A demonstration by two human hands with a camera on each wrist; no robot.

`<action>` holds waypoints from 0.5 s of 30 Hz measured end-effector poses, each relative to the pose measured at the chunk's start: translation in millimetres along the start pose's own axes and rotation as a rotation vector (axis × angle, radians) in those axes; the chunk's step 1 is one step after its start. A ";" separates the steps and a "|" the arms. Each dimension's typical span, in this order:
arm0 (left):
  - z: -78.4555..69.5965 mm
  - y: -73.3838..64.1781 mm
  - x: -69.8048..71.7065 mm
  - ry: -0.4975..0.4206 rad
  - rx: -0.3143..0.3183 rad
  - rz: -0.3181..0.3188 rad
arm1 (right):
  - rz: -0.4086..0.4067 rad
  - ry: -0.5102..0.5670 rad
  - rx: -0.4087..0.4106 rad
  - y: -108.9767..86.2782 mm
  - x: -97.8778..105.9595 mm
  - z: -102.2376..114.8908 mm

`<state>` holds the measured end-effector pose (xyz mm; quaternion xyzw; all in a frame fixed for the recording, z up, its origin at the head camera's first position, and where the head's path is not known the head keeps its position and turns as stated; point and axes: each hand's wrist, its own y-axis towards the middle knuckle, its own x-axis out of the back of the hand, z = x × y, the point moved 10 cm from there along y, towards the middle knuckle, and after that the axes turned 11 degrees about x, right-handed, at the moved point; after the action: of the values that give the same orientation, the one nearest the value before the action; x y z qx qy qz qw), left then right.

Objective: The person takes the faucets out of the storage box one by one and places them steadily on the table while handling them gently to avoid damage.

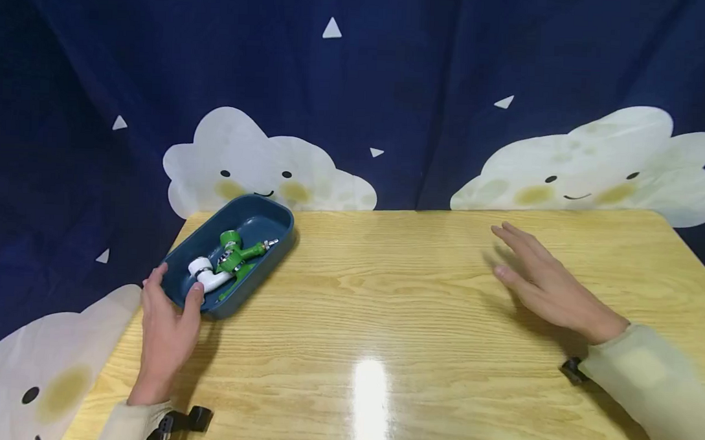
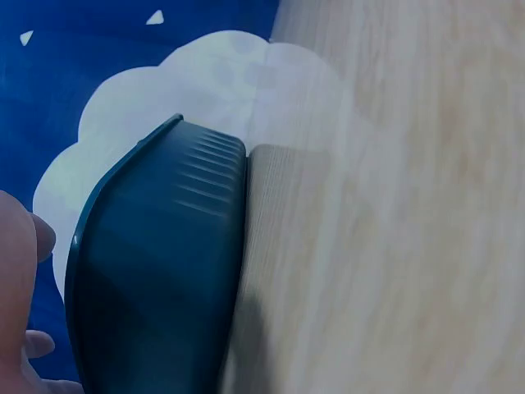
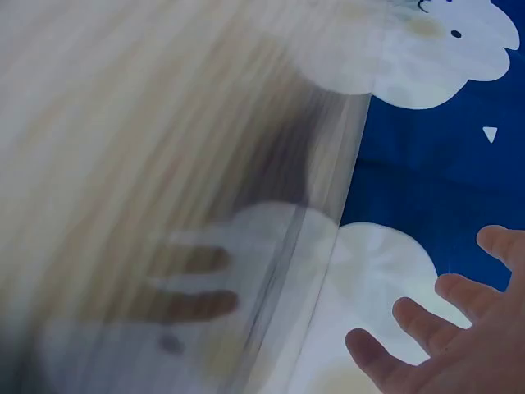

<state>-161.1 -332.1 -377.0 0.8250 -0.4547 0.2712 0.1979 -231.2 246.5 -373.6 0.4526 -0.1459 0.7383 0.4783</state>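
The blue bin (image 1: 259, 225) sits by the wide fingers of your left hand (image 1: 168, 330); tabletop (image 1: 385, 299) underlies your right hand (image 1: 551, 288), fingers spread.

In the left wrist view, the lower edge cuts the blue bin (image 2: 156, 271), whose wall hides the green pieces (image 1: 230, 261) (also the white pipe (image 1: 212, 280)).

Table (image 1: 419, 300): light wood-grain top, glossy. Directly on it: one dark-blue oblong bin (image 1: 260, 226), left edge, near far-left corner.
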 end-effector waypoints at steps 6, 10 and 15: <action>5.5 3.5 1.8 -0.125 0.052 0.003 | 0.010 0.033 0.019 21.5 -16.5 9.4; 13.7 8.1 2.6 -0.245 0.101 -0.002 | 0.019 0.047 0.050 37.3 -30.0 16.4; 25.1 10.4 -3.3 -0.355 0.204 0.033 | 0.034 0.075 0.076 53.9 -44.0 26.1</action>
<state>-164.8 -349.7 -397.7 0.8679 -0.4661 0.1696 0.0254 -256.7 177.3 -383.1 0.4398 -0.1072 0.7679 0.4532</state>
